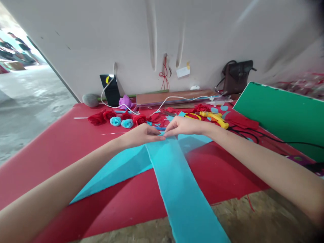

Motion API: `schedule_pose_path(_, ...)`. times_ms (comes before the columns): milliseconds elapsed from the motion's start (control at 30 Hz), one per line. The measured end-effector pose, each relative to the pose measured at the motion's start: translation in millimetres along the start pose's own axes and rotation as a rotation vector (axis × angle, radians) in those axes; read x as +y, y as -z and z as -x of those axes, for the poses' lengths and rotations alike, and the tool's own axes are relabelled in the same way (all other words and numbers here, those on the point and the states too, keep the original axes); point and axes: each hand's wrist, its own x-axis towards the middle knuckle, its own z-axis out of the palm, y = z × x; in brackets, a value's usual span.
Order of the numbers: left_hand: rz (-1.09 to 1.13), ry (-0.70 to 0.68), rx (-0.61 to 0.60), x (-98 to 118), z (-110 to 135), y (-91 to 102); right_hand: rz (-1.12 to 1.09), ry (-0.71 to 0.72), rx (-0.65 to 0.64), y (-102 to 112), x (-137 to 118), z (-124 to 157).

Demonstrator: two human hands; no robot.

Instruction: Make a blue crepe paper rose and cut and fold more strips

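A long light blue paper strip [177,179] runs from the middle of the table towards me and hangs over the near edge. At its far end my left hand [144,134] and my right hand [181,126] meet, with fingertips closed on the paper. Their thumbs and fingers nearly touch; the exact fold under them is partly hidden. Beneath the strip, another light blue piece [118,168] spreads out to the left, and more blue paper [192,141] shows on the right. Just beyond the fingers lies a blue pen-like item [160,128].
Red paper roses [96,118] and blue paper roses [127,123] lie at the back left. A yellow glue gun [215,118] rests among red scraps. A green board [283,116] stands right, near black cables [275,137]. A phone [111,91] leans on the wall.
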Motion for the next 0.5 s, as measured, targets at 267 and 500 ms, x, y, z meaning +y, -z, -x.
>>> schedule_pose_path(267,0.017,-0.028,-0.056,-12,7,13.6,-0.110,-0.058,0.053,2,13,7)
schedule_pose_path(500,0.040,-0.069,0.055,-36,20,16.9,-0.204,-0.084,0.181,12,16,23)
